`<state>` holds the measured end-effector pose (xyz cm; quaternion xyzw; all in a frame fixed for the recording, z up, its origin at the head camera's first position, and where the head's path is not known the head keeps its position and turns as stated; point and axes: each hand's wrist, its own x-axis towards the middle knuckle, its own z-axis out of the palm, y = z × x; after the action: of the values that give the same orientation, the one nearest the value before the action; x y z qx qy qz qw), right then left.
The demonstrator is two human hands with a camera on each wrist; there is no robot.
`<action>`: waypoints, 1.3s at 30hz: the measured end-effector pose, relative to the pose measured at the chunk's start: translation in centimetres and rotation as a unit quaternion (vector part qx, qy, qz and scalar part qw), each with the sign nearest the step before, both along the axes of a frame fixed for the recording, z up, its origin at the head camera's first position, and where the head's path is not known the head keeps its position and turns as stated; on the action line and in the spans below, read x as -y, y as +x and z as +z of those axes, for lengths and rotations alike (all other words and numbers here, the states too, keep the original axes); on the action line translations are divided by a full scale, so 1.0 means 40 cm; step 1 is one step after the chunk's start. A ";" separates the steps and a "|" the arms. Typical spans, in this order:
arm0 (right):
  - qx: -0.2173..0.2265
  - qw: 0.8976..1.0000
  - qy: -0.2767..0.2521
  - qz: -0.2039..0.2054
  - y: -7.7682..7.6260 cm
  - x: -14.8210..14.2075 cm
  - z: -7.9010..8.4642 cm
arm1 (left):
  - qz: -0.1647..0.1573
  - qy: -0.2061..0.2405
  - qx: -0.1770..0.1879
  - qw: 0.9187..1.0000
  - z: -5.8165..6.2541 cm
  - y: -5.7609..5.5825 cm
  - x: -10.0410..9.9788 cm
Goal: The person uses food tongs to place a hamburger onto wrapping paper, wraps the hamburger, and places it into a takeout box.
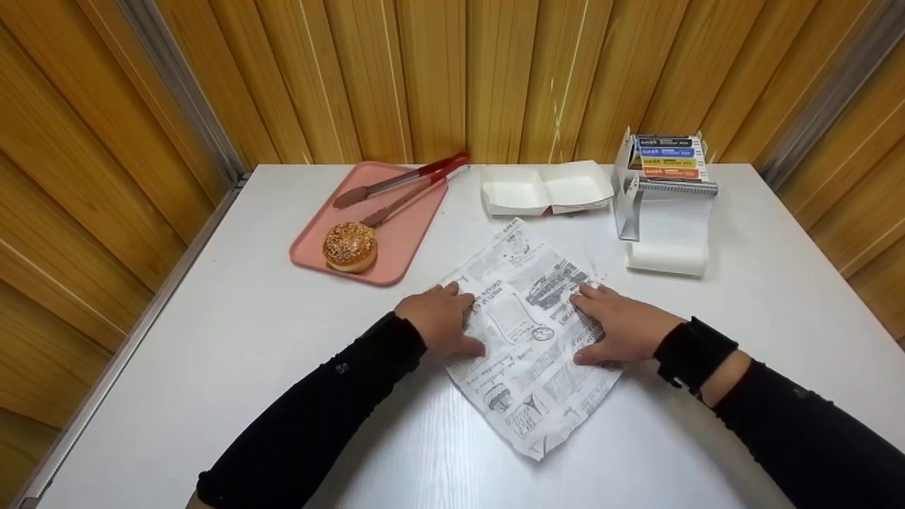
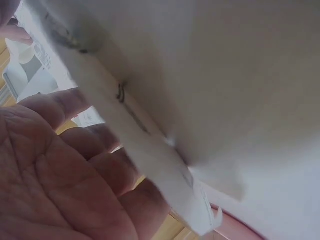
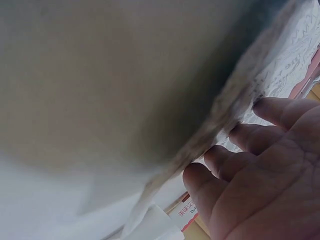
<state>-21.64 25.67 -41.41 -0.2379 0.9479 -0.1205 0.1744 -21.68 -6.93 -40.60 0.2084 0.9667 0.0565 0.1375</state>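
Note:
A sheet of newsprint-patterned wrapping paper [image 1: 527, 332] lies flat on the white table [image 1: 233, 339], turned like a diamond. My left hand [image 1: 440, 319] presses on the sheet's left side with fingers spread flat. My right hand [image 1: 614, 326] presses on its right side the same way. In the left wrist view the palm and fingers [image 2: 65, 165] lie close over the paper [image 2: 150, 150]. The right wrist view shows straight fingers [image 3: 250, 165] touching the paper's [image 3: 285, 65] printed surface.
A pink tray [image 1: 403, 233] at the back left carries a sesame bun [image 1: 350, 246] and red-handled tongs [image 1: 403, 185]. An open white clamshell box [image 1: 546, 188] sits behind the sheet. A paper-roll dispenser [image 1: 664, 201] stands at the back right. Wooden walls surround the table.

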 end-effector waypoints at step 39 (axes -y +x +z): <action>-0.050 0.998 -0.046 0.000 -0.047 0.064 0.128 | 0.135 0.011 -0.023 0.991 0.048 -0.069 0.266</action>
<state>-23.52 23.10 -36.30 -0.2517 0.9488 -0.1522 0.1154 -24.43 -17.58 -38.69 0.0790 0.9881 0.0804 0.1044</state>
